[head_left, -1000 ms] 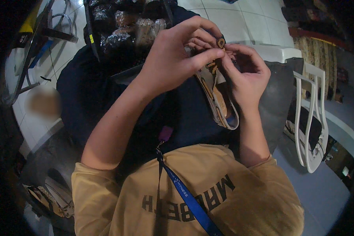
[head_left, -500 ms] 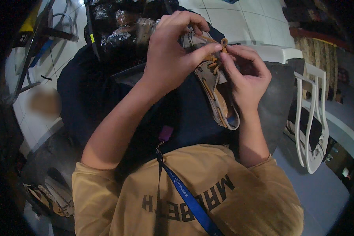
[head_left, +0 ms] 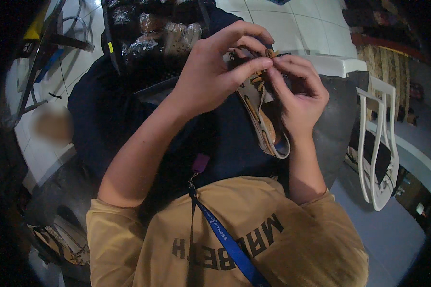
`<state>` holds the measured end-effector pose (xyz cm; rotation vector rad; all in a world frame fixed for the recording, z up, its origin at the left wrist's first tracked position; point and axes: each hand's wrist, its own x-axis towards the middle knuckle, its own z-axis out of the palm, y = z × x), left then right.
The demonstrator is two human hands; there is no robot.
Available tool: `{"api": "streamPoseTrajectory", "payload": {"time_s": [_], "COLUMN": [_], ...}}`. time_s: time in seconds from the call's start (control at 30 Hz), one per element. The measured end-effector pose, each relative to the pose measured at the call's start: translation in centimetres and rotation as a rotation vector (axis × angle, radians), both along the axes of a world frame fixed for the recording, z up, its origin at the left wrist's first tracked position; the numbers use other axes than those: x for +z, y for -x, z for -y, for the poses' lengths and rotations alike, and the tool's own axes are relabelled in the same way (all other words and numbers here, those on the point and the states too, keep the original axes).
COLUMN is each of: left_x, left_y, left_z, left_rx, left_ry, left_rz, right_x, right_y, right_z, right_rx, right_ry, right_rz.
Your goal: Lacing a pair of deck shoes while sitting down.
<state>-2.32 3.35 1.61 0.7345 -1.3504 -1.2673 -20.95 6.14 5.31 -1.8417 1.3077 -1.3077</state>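
A grey shoe [head_left: 257,111] with tan laces lies on my lap, its heel toward me and its toe end mostly behind my hands. Above its laced part, my left hand [head_left: 227,60] pinches a tan shoelace [head_left: 270,52] between thumb and index finger. My right hand [head_left: 299,88] meets it from the other side, thumb and fingertips closed on the same lace. A small looped bit of the lace pokes up between the fingertips. How the strands cross there is hidden by my fingers.
Beyond my knees stands a dark crate [head_left: 111,40] with several plastic-wrapped shoes [head_left: 148,43]. A white plastic chair [head_left: 379,143] is at the right. More shoes [head_left: 67,234] rest at the lower left. A metal frame [head_left: 72,42] stands far left.
My left hand has rolled forward over the shoe, its fingers now reaching to the lace. The upright lace loop seen before is now mostly covered by the fingertips.
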Motion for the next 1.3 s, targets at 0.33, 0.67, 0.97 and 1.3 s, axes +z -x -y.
{"api": "streamPoseTrajectory", "payload": {"time_s": [0.33,0.67,0.97,1.3], "left_x": [-0.2,0.4,0.8,0.4], "left_y": [0.0,-0.9,-1.0,0.0], "left_z": [0.0,0.4,0.3,0.1], "left_rx": [0.005,-0.167,-0.172,-0.116], "left_ry": [0.005,-0.217,-0.166,-0.216], "left_rz": [0.011,-0.185,-0.03,-0.161], "right_x": [-0.1,1.1,1.3,1.6], "right_y": [0.3,-0.3,0.0,0.6], "right_z": [-0.3,-0.1,0.5,1.2], "right_rx": [-0.053,-0.044,-0.008,0.007], "right_ry": [-0.33,0.207,0.024,-0.01], "right_rz": [0.174,-0.412,-0.256,-0.233]}}
